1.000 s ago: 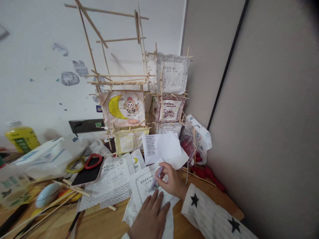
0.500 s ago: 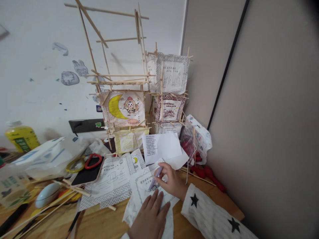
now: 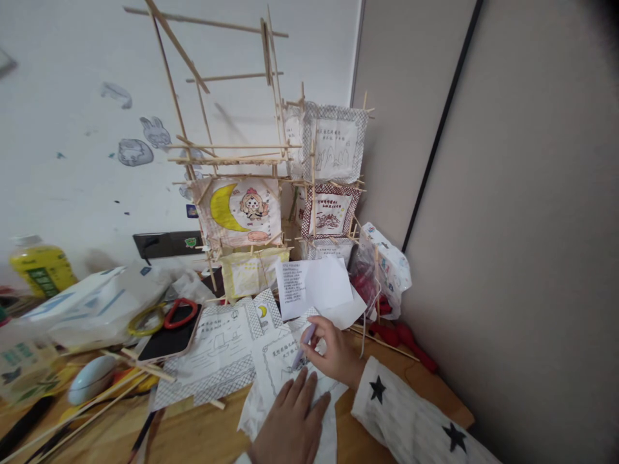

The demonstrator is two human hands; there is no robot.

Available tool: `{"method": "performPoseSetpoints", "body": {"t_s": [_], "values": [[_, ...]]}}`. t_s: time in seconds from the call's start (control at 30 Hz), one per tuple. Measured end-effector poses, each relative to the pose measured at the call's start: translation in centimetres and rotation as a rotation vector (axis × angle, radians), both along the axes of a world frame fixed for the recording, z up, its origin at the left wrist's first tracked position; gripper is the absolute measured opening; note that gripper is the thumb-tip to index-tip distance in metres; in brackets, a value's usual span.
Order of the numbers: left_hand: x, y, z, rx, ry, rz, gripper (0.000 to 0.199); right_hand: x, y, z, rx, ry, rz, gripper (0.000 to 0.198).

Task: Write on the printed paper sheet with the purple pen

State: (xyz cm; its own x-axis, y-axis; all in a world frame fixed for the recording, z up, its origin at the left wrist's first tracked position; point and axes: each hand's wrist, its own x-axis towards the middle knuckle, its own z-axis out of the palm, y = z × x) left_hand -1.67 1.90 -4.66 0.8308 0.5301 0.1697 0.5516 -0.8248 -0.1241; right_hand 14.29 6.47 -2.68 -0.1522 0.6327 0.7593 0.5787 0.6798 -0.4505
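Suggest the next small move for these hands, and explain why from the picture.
Probably a short, careful stroke: the right hand holds the purple pen with its tip down at the drawn-on sheet, while the left hand lies flat there, seemingly steadying it.

Pen [image 3: 308,338]: smooth plastic by look, soft sheen
Drawing sheet [image 3: 271,370]: thin matt paper, crumpled along lower edge
Sailboat drawing [image 3: 217,354]: matt paper, lightly wrinkled
Stick frame [image 3: 236,162]: bare wood, dull, unpainted
Moon panel [image 3: 227,209]: creased matt sheet, paper or cloth unclear
Phone screen [image 3: 167,341]: smooth, glassy
Egg-shaped object [image 3: 93,380]: hard-looking, smooth, glossy
Sleeve [image 3: 411,412]: textured cloth, matt
Tabletop [image 3: 193,433]: wood, smooth, faint sheen
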Motion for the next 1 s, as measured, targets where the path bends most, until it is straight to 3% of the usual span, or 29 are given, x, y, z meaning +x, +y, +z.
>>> {"method": "performPoseSetpoints", "body": {"t_s": [0.37, 0.67, 1.0], "values": [[0.0, 0.0, 0.2, 0.014, 0.048, 0.006, 0.058, 0.1, 0.2, -0.2, -0.056, 0.004, 0.036, 0.042], [-0.3, 0.1, -0.6, 0.032, -0.005, -0.002, 0.058, 0.0, 0.1, 0.1, -0.104, 0.014, 0.076, 0.044], [-0.2, 0.2, -0.9, 0.078, -0.014, 0.000, 0.057, -0.1, 0.0, -0.3, -0.065, 0.042, 0.006, 0.044]]}}
